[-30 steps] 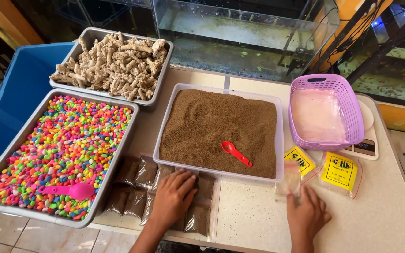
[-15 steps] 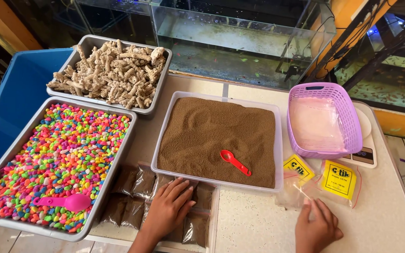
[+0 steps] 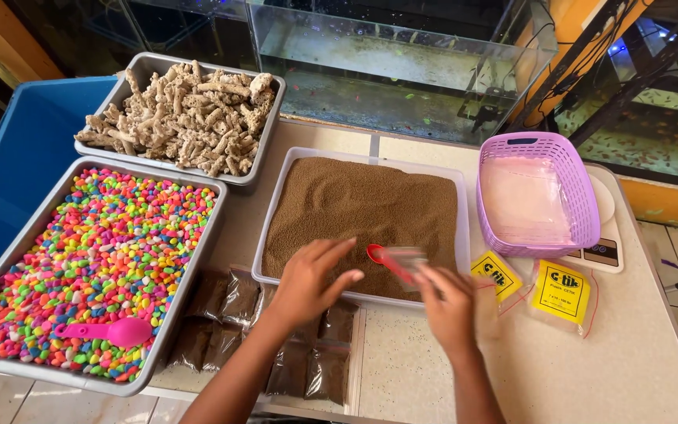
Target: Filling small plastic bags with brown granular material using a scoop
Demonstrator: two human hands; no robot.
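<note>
Left hand (image 3: 308, 283) at lower centre of the frame, over the near rim of the clear tub (image 3: 276, 206) of brown granules (image 3: 355, 208); its fingers (image 3: 331, 251) apart, spread and empty, tips hovering above the granules; right hand (image 3: 447, 305) just right of it, motion-blurred, its fingers closed on a small clear plastic bag (image 3: 406, 259), held above the tub's near edge; whether the bag is open cannot be told; red scoop (image 3: 382, 257) lying on the granules directly between the two hands, partly hidden behind the bag; filled packets (image 3: 225, 297) of brown granules lying in rows on the worktop (image 3: 629, 369) beneath the left wrist, at lower centre; grey tray of multicoloured pebbles (image 3: 119, 235) at left of the frame, a pink scoop (image 3: 111, 332) resting in its near corner; second grey tray of pale porous sticks (image 3: 190, 118) at upper left, just beyond the pebbles; blue bin (image 3: 25, 157) at far left edge; lilac basket (image 3: 539, 196) at right of the frame holding clear bags, standing on a white scale (image 3: 602, 251); two yellow-labelled sachets (image 3: 560, 290) flat on the worktop below the basket, near the right hand; glass aquarium (image 3: 402, 63) across the top of the frame.
</note>
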